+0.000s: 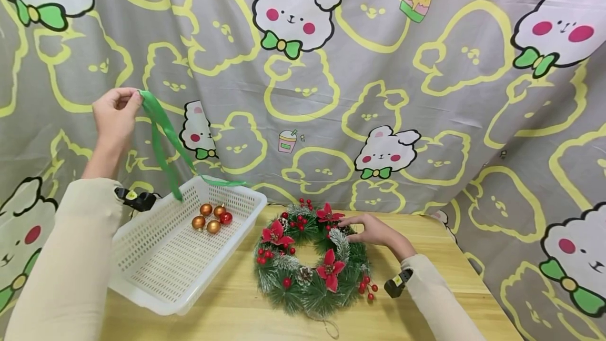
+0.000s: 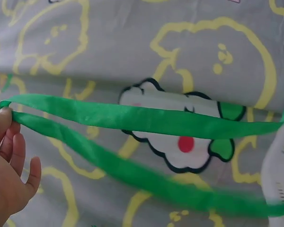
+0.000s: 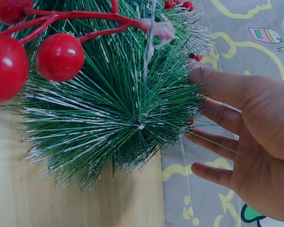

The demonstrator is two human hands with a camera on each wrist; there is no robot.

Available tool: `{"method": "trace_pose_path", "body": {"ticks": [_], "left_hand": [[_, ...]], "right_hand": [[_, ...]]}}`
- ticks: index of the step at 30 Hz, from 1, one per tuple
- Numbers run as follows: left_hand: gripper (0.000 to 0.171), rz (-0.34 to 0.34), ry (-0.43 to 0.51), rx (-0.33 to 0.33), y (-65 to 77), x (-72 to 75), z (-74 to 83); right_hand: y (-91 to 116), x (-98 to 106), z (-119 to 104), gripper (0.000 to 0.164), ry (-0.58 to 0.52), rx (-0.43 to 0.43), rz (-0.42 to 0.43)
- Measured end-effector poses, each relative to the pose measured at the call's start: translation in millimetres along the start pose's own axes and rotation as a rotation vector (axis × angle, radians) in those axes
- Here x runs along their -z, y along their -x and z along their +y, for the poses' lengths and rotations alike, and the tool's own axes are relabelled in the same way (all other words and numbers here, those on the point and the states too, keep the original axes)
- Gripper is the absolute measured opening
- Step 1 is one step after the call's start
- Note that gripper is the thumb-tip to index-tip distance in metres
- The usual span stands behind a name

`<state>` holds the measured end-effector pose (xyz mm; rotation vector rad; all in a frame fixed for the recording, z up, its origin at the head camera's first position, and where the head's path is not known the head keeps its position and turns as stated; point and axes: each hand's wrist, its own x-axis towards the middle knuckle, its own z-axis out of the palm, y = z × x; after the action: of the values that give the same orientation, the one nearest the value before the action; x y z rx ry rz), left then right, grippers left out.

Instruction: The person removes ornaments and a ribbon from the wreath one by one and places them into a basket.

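Observation:
My left hand point(image 1: 115, 112) is raised over the far left and pinches a green ribbon point(image 1: 161, 120) between thumb and fingertips. In the left wrist view the ribbon point(image 2: 132, 118) is folded over at the fingertips, and two strands run from there toward the basket. One end trails over the basket's far rim. On the table lies a round Christmas wreath point(image 1: 322, 293) with red poinsettias, berries, pine cones and frosted needles. My right hand point(image 1: 374, 230) rests at its far right side, fingers extended. Some fingertips are hidden among the needles in the right wrist view.
A white plastic basket point(image 1: 142, 280) stands tilted in angle to the left of the wreath. Inside it are several copper-coloured baubles point(image 1: 205, 209) and a red one point(image 1: 226, 218). A string loop point(image 1: 329, 326) sticks out at the wreath's front. Behind the wooden table point(image 1: 416, 299) hangs a patterned curtain point(image 1: 312, 99).

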<state>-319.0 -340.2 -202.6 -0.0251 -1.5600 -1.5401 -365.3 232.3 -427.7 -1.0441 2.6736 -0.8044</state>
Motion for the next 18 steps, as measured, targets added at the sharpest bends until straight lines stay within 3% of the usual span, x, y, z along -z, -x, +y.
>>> {"method": "trace_pose_path", "body": {"ticks": [3, 6, 10, 15, 18], "left_hand": [[0.023, -0.005, 0.004, -0.048, 2.8, -0.8, 9.0], [0.02, -0.017, 0.073, -0.071, 5.0, -3.2, 19.5], [0.013, -0.083, 0.065, -0.089, 10.3, -8.3, 32.4], [0.01, -0.241, -0.095, -0.128, 19.1, -10.5, 36.8], [0.014, -0.378, -0.237, -0.119, 23.5, -6.8, 33.5]], "right_hand": [[0, 0, 0, 0.041, 0.003, 0.005, -0.001], [0, 0, -1, 0.041, 0.013, 0.009, -0.001], [0, -1, 0, 0.04, 0.014, 0.013, -0.003], [0, -1, 1, 0.04, 0.001, 0.017, -0.001], [0, -1, 1, 0.039, 0.001, 0.019, 0.001]]}}
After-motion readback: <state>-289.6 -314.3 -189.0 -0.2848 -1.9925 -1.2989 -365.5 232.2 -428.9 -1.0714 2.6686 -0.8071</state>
